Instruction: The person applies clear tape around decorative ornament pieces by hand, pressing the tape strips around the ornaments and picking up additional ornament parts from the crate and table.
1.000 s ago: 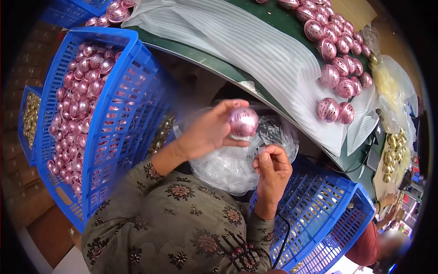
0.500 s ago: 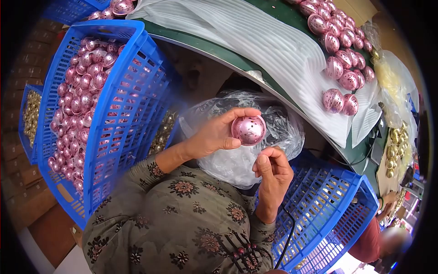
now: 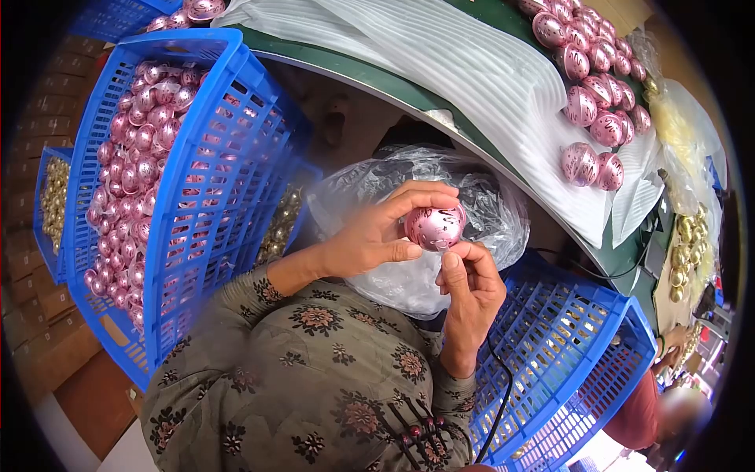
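Left grip (image 3: 363,240) holds a glossy pink sphere (image 3: 437,228).

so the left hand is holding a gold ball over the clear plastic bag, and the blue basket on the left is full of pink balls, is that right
Not quite: the ball in the left hand is pink, not gold, as the head view shows. It is held over the clear plastic bag, and the blue basket on the left is full of pink balls.

Green-topped table (image 3: 497,21), stacked brown cartons (image 3: 49,297)
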Demonstrator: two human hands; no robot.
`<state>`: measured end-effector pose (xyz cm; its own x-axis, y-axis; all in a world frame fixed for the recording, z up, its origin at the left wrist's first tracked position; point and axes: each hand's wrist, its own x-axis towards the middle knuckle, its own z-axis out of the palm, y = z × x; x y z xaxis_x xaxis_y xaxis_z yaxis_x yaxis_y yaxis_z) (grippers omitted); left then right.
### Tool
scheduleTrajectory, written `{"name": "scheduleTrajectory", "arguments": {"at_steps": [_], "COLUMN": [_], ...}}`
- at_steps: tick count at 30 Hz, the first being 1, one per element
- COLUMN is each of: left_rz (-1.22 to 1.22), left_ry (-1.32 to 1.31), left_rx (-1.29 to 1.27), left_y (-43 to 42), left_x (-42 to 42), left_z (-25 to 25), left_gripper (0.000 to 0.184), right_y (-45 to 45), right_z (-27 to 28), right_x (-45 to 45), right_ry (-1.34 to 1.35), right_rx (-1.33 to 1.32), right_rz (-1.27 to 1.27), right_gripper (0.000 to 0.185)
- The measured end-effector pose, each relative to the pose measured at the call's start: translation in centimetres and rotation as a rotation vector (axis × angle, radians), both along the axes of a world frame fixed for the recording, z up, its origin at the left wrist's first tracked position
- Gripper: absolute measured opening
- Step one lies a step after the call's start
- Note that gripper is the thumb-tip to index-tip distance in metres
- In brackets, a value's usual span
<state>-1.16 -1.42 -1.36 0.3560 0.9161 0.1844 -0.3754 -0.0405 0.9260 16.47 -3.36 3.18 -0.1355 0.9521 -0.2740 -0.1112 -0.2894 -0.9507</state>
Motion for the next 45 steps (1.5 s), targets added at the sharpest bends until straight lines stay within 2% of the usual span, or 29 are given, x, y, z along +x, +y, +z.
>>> {"name": "scheduleTrajectory", "arguments": {"at_steps": [5, 9, 12, 17, 20, 23, 27, 30, 34, 36, 37, 39, 40, 41, 42, 45], "left_rz": [0.073, 0.089, 0.107, 0.187, 0.144, 0.113, 0.23, 0.295, 0.352, 0.372, 0.416, 0.495, 0.459, 0.421, 0.381, 0.34], "left_ry": [0.015, -0.076, -0.06, -0.021, -0.062, -0.108, -0.014, 0.014, 0.034, 0.06, 0.207, 0.501, 0.404, 0.306, 0.208, 0.074], "left_rx": [-0.015, -0.077, -0.145, -0.324, -0.307, -0.28, -0.091, -0.063, -0.013, 0.02, 0.136, 0.366, 0.252, 0.139, 0.026, -0.289], "left_y": [-0.5, -0.8, -0.8, -0.5, -0.1, -0.2, -0.5, 0.2, 2.0, 2.5, 2.6, 2.6, 2.3, 1.8, 1.3, 0.3], "left_x": [0.7, 1.0, 1.2, 1.7, 1.1, 0.9, 1.2, 0.9, 0.1, -0.1, -0.3, -0.8, -0.7, -0.5, -0.3, 0.4], "left_z": [0.9, 1.0, 1.1, 1.0, 0.9, 1.0, 0.5, -0.1, -0.4, -0.2, 0.2, 1.1, 1.2, 1.2, 1.2, 1.7], "left_gripper": [0.05, 0.043, 0.035, 0.026, 0.029, 0.024, 0.017, 0.012, 0.012, 0.011, 0.011, 0.01, 0.009, 0.008, 0.007, 0.012], "right_y": [-0.1, -0.2, -0.2, -0.4, -0.5, -0.4, -0.3, -0.4, -2.3, -3.0, -3.1, -2.7, -2.5, -1.7, -1.5, -0.3], "right_z": [-0.1, -0.2, -0.6, -0.7, -1.1, -1.4, -1.6, -0.5, 2.3, 3.6, 4.2, 5.3, 5.5, 5.2, 3.4, 0.7], "right_x": [-0.2, -0.5, -0.6, -1.3, -1.3, -1.3, -1.4, -1.1, 0.9, 2.3, 2.6, 2.3, 2.1, 1.8, 1.6, -1.1], "right_ry": [-0.08, -0.137, -0.187, -0.181, -0.206, -0.225, -0.231, -0.132, 0.063, 0.184, 0.243, 0.09, 0.015, -0.171, -0.223, -0.112], "right_rx": [0.079, 0.134, 0.185, 0.122, 0.137, 0.175, 0.191, -0.004, -0.05, 0.063, 0.119, 0.147, 0.158, 0.178, 0.199, 0.071], "right_rz": [-0.006, -0.018, -0.004, -0.02, -0.019, -0.047, -0.047, 0.109, 0.231, 0.272, 0.29, 0.265, 0.252, 0.268, 0.236, 0.092], "right_gripper": [0.008, 0.007, 0.011, 0.025, 0.031, 0.031, 0.032, 0.033, 0.015, 0.009, 0.008, 0.011, 0.012, 0.017, 0.023, 0.02]}}
